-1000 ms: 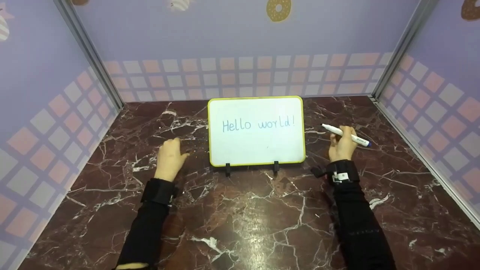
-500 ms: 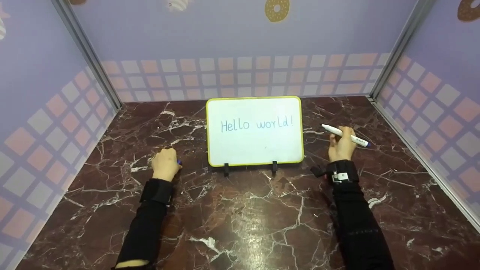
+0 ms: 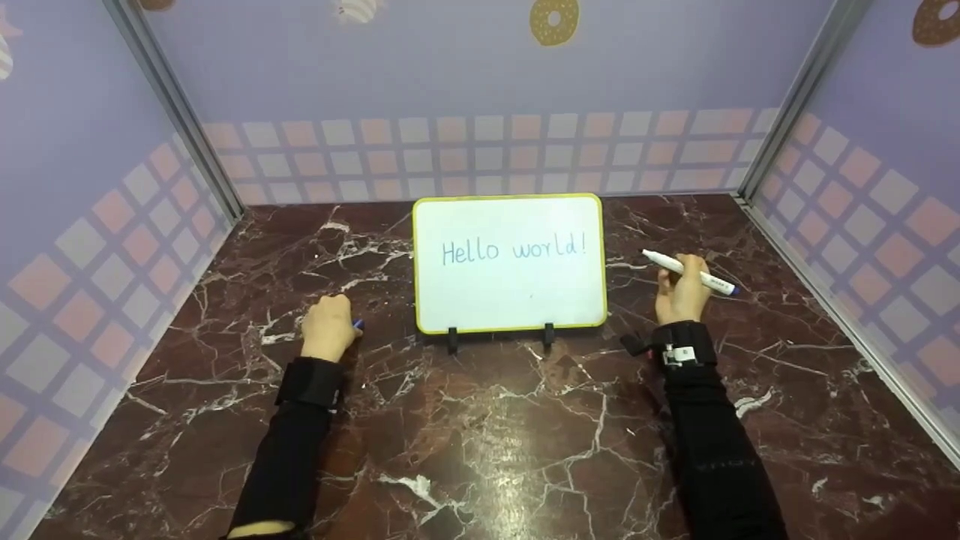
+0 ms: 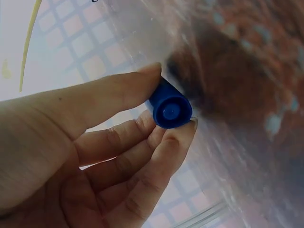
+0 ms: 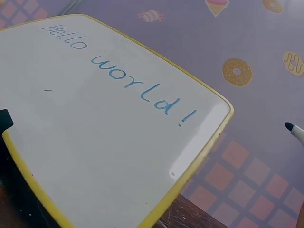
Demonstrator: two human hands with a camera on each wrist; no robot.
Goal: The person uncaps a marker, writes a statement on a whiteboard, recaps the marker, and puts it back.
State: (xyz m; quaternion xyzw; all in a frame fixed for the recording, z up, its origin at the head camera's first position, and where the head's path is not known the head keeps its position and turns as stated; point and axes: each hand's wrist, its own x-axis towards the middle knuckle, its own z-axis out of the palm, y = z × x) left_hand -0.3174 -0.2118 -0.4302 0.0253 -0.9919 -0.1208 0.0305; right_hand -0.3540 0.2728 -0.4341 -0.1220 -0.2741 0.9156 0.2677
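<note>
My left hand (image 3: 327, 328) pinches a blue marker cap (image 4: 172, 109) between thumb and fingers, its hollow end facing the left wrist camera. In the head view only a bit of blue shows beside that hand, left of the whiteboard. To the right of the board, my right hand (image 3: 684, 291) holds a white marker (image 3: 718, 283) with a blue end; its dark tip is bare and points up and left toward the board. The yellow-rimmed whiteboard (image 3: 510, 292) stands between the hands and bears "Hello world!" (image 5: 137, 85) in blue, with a small stray mark below.
Two black stand feet (image 3: 452, 340) hold the board's lower edge. The dark red marbled table (image 3: 510, 442) runs to purple walls (image 3: 465, 75) with pink and white squares at the back and both sides. Both wrists carry black straps (image 3: 309, 382).
My left hand has drawn back toward me and slightly left, and the blue cap now shows beside it. The right hand with the marker has barely moved.
</note>
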